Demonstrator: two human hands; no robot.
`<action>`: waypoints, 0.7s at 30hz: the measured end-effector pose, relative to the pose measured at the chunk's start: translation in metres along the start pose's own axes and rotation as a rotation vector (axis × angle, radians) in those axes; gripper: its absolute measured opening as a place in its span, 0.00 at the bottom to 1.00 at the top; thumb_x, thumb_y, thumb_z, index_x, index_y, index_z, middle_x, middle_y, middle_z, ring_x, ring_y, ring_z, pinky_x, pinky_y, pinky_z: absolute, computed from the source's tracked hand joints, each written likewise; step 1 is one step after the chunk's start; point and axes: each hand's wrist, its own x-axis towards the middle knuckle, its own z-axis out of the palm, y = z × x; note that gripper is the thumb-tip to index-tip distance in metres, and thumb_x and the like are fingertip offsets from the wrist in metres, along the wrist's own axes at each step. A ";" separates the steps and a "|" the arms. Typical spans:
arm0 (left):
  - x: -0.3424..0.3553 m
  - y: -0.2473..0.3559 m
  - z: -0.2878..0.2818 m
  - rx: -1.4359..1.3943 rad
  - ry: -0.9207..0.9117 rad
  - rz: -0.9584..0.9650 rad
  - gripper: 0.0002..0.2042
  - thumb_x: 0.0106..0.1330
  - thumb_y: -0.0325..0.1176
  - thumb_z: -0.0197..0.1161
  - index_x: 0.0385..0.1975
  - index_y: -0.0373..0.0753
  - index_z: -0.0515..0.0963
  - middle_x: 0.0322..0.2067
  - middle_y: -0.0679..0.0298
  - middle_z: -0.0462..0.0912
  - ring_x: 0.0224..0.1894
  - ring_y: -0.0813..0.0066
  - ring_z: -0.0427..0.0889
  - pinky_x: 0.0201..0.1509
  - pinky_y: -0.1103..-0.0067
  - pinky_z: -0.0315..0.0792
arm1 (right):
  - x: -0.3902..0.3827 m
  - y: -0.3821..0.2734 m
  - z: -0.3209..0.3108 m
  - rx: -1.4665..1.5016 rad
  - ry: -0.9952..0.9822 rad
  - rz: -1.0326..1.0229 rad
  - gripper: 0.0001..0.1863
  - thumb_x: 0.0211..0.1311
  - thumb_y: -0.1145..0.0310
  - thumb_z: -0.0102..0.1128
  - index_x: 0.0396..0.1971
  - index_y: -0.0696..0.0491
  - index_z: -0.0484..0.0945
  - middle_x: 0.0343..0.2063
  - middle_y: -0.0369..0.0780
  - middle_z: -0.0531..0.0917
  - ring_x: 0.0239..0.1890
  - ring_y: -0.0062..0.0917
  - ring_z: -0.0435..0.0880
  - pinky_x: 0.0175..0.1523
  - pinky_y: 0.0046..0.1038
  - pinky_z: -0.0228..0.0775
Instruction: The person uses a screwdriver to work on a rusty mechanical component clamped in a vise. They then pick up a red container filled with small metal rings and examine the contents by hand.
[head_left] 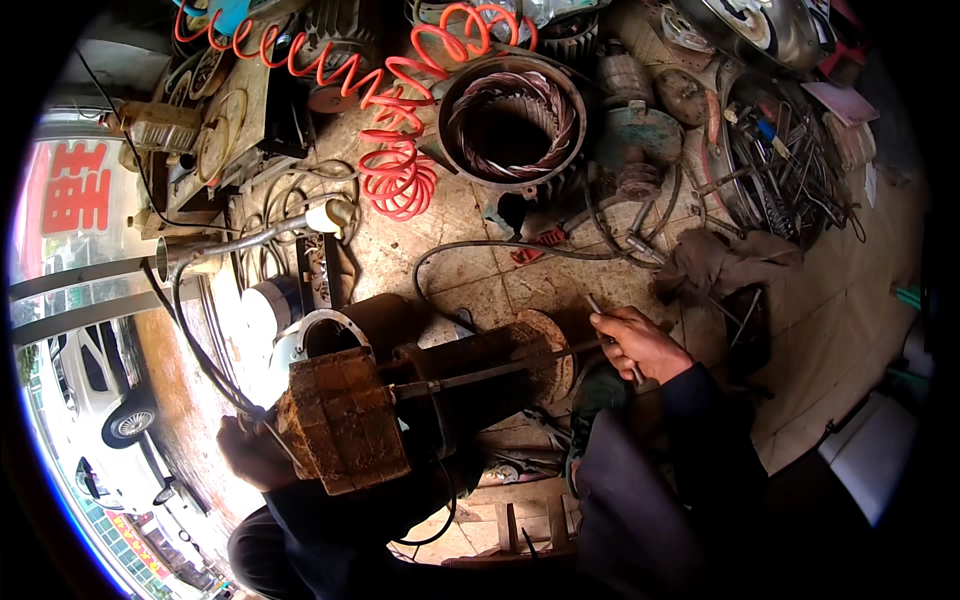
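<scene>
My right hand (637, 343) is closed on a short metal bar (598, 308), which crosses the end of a long thin shaft (480, 368). The shaft runs left along a rusty cylindrical body with a flange (552, 345) to a blocky rusty housing (345, 435). At that housing's left end my left hand (250, 450) is partly hidden, its fingers curled by a dark cable and thin metal piece; what it grips is unclear. Just behind the housing, an open-ended metal cylinder (385, 320) lies on the floor.
Around the tiled floor (550, 280) lie a coiled red hose (398, 185), a motor stator (510, 80), hoses, a brown rag (730, 265) and a heap of tools (785, 160). A cluttered bench (240, 120) stands back left. A white car (100, 400) shows through the doorway.
</scene>
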 end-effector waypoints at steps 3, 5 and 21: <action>-0.005 -0.002 0.006 -0.126 -0.104 -0.120 0.11 0.68 0.41 0.55 0.35 0.39 0.74 0.30 0.61 0.77 0.33 0.71 0.75 0.34 0.77 0.71 | -0.011 -0.012 -0.001 -0.023 -0.007 0.038 0.18 0.70 0.55 0.54 0.27 0.53 0.67 0.12 0.31 0.62 0.10 0.16 0.60 0.15 0.27 0.55; 0.000 -0.001 0.006 -0.250 -0.161 -0.139 0.10 0.68 0.41 0.55 0.35 0.40 0.75 0.28 0.62 0.77 0.31 0.71 0.76 0.33 0.78 0.70 | -0.004 -0.011 0.003 -0.026 -0.016 0.022 0.17 0.71 0.56 0.54 0.27 0.52 0.67 0.12 0.32 0.63 0.09 0.17 0.62 0.15 0.27 0.57; -0.023 0.013 0.037 -0.158 -0.016 -0.157 0.12 0.65 0.42 0.56 0.31 0.39 0.72 0.26 0.60 0.76 0.27 0.69 0.74 0.30 0.77 0.70 | 0.027 0.081 -0.122 0.154 0.681 -0.142 0.17 0.66 0.46 0.55 0.32 0.44 0.69 0.10 0.29 0.57 0.08 0.17 0.56 0.13 0.24 0.50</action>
